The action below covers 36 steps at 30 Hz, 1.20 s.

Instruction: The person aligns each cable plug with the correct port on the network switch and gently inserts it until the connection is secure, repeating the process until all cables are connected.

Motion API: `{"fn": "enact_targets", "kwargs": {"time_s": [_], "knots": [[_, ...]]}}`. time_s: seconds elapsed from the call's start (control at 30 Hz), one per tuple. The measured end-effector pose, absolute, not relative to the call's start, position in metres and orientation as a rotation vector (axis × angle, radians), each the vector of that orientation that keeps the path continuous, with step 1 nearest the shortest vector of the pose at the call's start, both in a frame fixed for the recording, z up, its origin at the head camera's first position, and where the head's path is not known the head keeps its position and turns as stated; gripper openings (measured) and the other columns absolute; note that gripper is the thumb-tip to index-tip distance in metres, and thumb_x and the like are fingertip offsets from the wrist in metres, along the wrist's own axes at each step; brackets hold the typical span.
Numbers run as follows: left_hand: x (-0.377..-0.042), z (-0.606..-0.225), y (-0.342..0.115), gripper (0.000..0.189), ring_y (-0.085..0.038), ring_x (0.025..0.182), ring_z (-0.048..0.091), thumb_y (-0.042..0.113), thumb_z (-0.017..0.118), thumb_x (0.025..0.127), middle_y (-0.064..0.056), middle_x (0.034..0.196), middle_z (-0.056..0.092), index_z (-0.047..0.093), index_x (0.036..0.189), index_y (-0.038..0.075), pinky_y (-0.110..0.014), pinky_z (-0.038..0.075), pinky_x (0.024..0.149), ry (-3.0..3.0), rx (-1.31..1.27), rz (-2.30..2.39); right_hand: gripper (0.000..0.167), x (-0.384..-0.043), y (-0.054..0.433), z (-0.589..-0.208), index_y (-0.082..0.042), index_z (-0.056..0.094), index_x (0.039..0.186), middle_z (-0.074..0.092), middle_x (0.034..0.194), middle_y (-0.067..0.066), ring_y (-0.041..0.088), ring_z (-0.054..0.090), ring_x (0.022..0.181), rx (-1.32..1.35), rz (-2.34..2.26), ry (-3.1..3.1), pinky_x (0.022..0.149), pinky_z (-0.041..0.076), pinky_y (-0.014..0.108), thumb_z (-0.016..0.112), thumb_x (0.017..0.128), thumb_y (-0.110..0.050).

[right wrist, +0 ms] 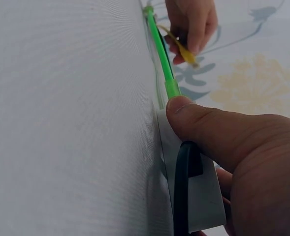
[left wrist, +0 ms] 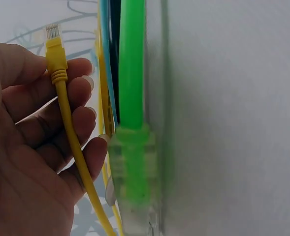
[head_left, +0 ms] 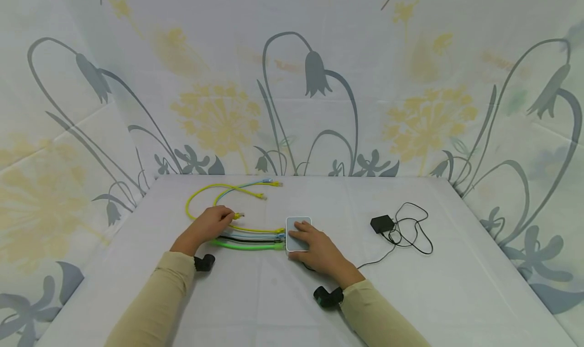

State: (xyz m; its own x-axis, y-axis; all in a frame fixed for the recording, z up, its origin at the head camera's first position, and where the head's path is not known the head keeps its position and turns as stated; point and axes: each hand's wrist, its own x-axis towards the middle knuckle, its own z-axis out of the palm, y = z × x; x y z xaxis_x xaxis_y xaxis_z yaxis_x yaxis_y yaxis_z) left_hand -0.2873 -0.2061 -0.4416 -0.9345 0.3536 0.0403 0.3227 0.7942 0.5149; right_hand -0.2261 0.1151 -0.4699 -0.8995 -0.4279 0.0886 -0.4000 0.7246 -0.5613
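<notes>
My left hand (head_left: 207,225) pinches a yellow Ethernet cable (left wrist: 57,54) just behind its clear plug, between thumb and fingertips. To the right, my right hand (head_left: 321,253) holds a small white network switch (head_left: 296,243), thumb on its near side and fingers over its top. Into the left side of the switch run a green cable (head_left: 251,247), a black cable (head_left: 253,241), a light blue cable (head_left: 251,235) and another yellow cable (head_left: 255,230). A black power lead (right wrist: 181,189) enters the switch's near side, below the thumb in the right wrist view.
Loose yellow cable ends (head_left: 261,196) and a light blue plug (head_left: 267,181) lie farther back on the white table (head_left: 255,296). At the right sits a black power adapter (head_left: 382,224) with its looped cord (head_left: 417,238). Flower-printed cloth (head_left: 292,134) surrounds the table's back and sides.
</notes>
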Motion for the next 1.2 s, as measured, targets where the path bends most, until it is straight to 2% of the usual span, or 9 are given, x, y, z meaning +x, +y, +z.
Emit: {"fn": "enact_targets", "kwargs": {"time_s": [0.1, 0.27, 0.53, 1.2], "knots": [[-0.287, -0.441, -0.203, 0.03, -0.017, 0.084, 0.056, 0.021, 0.046, 0.101, -0.004, 0.092, 0.063, 0.07, 0.107, 0.005, -0.037, 0.046, 0.079, 2.916, 0.549, 0.819, 0.058, -0.226, 0.115, -0.469, -0.021, 0.056, 0.138, 0.039, 0.154, 0.003, 0.028, 0.028, 0.146, -0.691, -0.918, 2.873, 0.112, 0.034, 0.052, 0.072, 0.086, -0.041], [-0.286, -0.439, -0.197, 0.03, -0.019, 0.091, 0.06, 0.021, 0.048, 0.101, -0.008, 0.1, 0.067, 0.069, 0.112, 0.002, -0.04, 0.049, 0.083, 2.909, 0.559, 0.793, 0.058, -0.225, 0.115, -0.468, -0.021, 0.056, 0.139, 0.039, 0.154, 0.003, 0.028, 0.028, 0.147, -0.685, -0.917, 2.868, 0.112, 0.034, 0.052, 0.072, 0.086, -0.041], [-0.285, -0.438, -0.186, 0.026, -0.023, 0.093, 0.062, 0.017, 0.054, 0.099, -0.01, 0.101, 0.067, 0.069, 0.112, 0.0, -0.042, 0.05, 0.084, 2.911, 0.594, 0.782, 0.059, -0.226, 0.115, -0.467, -0.022, 0.055, 0.139, 0.038, 0.154, 0.002, 0.028, 0.027, 0.147, -0.669, -0.914, 2.866, 0.112, 0.033, 0.052, 0.071, 0.086, -0.042], [-0.289, -0.444, -0.166, 0.024, -0.022, 0.094, 0.062, 0.017, 0.057, 0.098, -0.009, 0.104, 0.067, 0.069, 0.113, 0.003, -0.04, 0.051, 0.084, 2.863, 0.631, 0.771, 0.059, -0.226, 0.114, -0.468, -0.022, 0.055, 0.139, 0.038, 0.155, 0.002, 0.027, 0.027, 0.147, -0.666, -0.906, 2.865, 0.112, 0.033, 0.052, 0.071, 0.086, -0.041]]}}
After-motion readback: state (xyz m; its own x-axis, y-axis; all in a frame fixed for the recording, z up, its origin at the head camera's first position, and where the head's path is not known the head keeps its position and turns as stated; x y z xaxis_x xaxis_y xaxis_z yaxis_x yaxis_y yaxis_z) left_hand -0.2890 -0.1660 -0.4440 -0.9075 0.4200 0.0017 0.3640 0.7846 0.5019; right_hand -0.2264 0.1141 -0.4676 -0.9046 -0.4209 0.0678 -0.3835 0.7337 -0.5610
